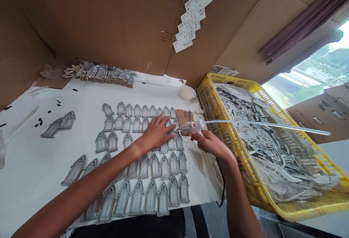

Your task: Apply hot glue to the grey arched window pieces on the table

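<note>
Head view: right hand [211, 143] is gripping the glue gun [200, 125] just left of the yellow basket [209, 99]; left hand [155, 133] is lying open over arched pieces [137, 198] farther left, nozzle closeness risking burned fingers.

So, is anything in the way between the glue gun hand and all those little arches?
Yes, a bit: the left hand is spread over the far rows, by the tip of the glue gun in the right hand. Nothing visible blocks the arches at bottom right.
</note>
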Demonstrator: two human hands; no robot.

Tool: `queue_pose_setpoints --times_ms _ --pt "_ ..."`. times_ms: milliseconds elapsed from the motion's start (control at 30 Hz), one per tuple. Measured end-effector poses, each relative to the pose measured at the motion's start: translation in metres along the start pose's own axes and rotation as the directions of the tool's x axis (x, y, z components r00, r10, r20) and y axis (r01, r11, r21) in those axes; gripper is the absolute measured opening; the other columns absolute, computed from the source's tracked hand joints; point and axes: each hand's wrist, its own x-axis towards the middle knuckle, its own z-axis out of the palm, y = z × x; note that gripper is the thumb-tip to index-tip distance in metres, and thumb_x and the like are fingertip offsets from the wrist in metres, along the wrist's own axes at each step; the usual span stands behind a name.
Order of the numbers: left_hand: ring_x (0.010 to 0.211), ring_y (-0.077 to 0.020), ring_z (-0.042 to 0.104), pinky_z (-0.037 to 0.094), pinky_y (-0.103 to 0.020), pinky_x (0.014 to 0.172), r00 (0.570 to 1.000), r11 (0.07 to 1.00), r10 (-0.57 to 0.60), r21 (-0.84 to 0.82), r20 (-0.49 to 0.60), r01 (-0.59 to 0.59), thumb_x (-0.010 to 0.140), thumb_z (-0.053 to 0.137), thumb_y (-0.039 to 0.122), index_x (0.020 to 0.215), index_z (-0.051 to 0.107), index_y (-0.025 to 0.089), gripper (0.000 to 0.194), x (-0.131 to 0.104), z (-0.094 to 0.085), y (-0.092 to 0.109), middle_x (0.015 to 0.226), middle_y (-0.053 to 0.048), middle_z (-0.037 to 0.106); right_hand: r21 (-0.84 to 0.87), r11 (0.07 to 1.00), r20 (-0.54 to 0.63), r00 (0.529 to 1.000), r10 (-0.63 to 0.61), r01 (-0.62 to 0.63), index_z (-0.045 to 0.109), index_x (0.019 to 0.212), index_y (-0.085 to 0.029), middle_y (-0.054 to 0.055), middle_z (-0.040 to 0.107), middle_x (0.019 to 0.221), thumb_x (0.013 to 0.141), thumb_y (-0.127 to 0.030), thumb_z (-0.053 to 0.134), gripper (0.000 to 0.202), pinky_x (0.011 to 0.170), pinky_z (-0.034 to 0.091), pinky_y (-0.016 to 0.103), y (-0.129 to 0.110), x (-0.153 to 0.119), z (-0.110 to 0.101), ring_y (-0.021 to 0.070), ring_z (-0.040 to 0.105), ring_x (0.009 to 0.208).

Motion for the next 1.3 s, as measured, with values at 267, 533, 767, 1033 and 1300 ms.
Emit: queue_pose_setpoints --times_ms 267,533,767,1033,1300 --pt "0.168 -0.0473 0.031 0.039 -0.068 0.131 0.999 0.999 0.037 -0.014 -0.004 -0.037 0.116 0.052 0.057 0.150 0.071 0.032 0.046 -0.006 -0.007 0.007 0.177 -0.013 0.048 0.140 0.990 -0.059 0.997 0.043 -0.034 0.059 0.081 -0.025 -0.005 0.049 0.056 0.093 -0.091 0.053 0.068 0.051 0.032 0.029 0.016 -0.013 0.005 0.0143 0.041 0.050" --pt "0.162 -0.0417 0.037 0.042 -0.063 0.131 0.996 0.996 0.089 -0.020 0.002 -0.089 0.117 0.053 0.050 0.139 0.073 0.027 0.038 0.003 -0.013 0.011 0.172 -0.012 0.052 0.246 0.969 -0.141 0.987 0.073 -0.037 0.065 0.084 -0.024 -0.004 0.047 0.054 0.090 -0.094 0.053 0.071 0.051 0.032 0.032 0.032 -0.024 0.019 0.0168 0.042 0.049" --pt "0.162 -0.0410 0.037 0.043 -0.062 0.130 0.995 0.995 0.097 -0.005 -0.023 -0.098 0.114 0.062 0.045 0.139 0.072 0.024 0.034 0.008 -0.011 0.009 0.170 -0.013 0.053 0.302 0.953 -0.152 0.986 0.068 -0.019 0.072 0.102 -0.020 -0.007 0.042 0.054 0.092 -0.092 0.053 0.076 0.050 0.029 0.031 0.027 -0.037 0.014 0.0148 0.037 0.048" --pt "0.163 -0.0445 0.036 0.044 -0.065 0.130 0.994 0.994 0.109 0.002 -0.014 -0.109 0.111 0.067 0.046 0.138 0.074 0.023 0.035 0.009 -0.011 0.007 0.172 -0.015 0.053 0.273 0.962 -0.094 0.994 0.047 -0.019 0.067 0.087 -0.023 -0.005 0.049 0.055 0.091 -0.094 0.055 0.073 0.054 0.035 0.031 0.018 -0.035 0.015 0.0151 0.043 0.051" --pt "0.162 -0.0453 0.039 0.043 -0.068 0.131 0.997 0.996 0.083 -0.028 -0.004 -0.083 0.110 0.069 0.040 0.140 0.076 0.025 0.034 0.008 -0.010 0.004 0.170 -0.013 0.056 0.234 0.972 -0.066 0.997 0.050 -0.033 0.060 0.081 -0.025 -0.003 0.056 0.061 0.092 -0.090 0.056 0.067 0.059 0.039 0.031 0.024 -0.019 0.022 0.0171 0.050 0.057"
